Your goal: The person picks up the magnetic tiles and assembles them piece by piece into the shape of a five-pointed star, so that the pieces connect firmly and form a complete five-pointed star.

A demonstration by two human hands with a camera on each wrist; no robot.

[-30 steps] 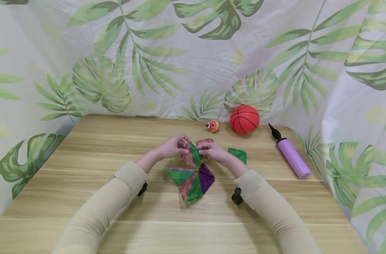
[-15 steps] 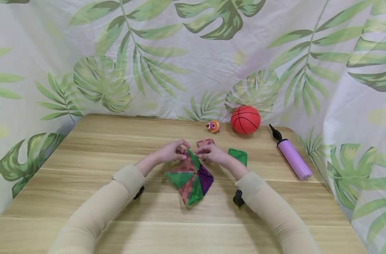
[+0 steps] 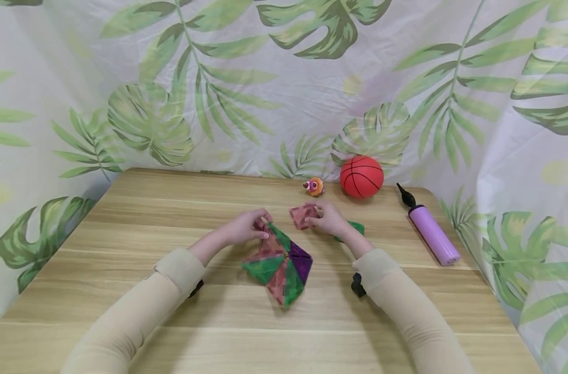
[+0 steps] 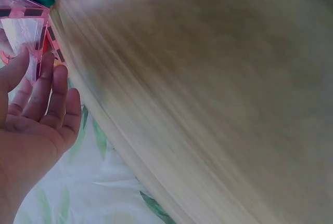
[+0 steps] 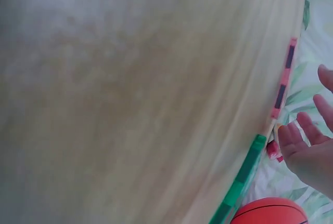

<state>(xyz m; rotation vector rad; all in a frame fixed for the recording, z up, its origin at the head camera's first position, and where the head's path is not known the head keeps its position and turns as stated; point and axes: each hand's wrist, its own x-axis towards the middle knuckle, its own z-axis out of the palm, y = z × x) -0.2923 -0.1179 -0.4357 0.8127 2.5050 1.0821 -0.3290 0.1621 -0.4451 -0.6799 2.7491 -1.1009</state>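
My left hand pinches an upper edge of a joined cluster of magnetic tiles. Green, pink and purple triangles meet at its middle. In the left wrist view, the thumb and fingers of that hand are at a clear pink tile. My right hand is right of the cluster and overlaps a loose pink square tile in the head view. The right wrist view has this hand with spread fingers, apart from the pink tile. Partly behind the right wrist lies a green tile.
At the table's back stand a red basketball and a small orange and pink toy figure. A purple hand pump with a black nozzle lies at the right edge. A leaf-print cloth hangs behind the wooden table.
My right hand has let go of the cluster and moved right to the loose pink tile. My left hand has shifted slightly left and still holds the cluster, which has turned a little.
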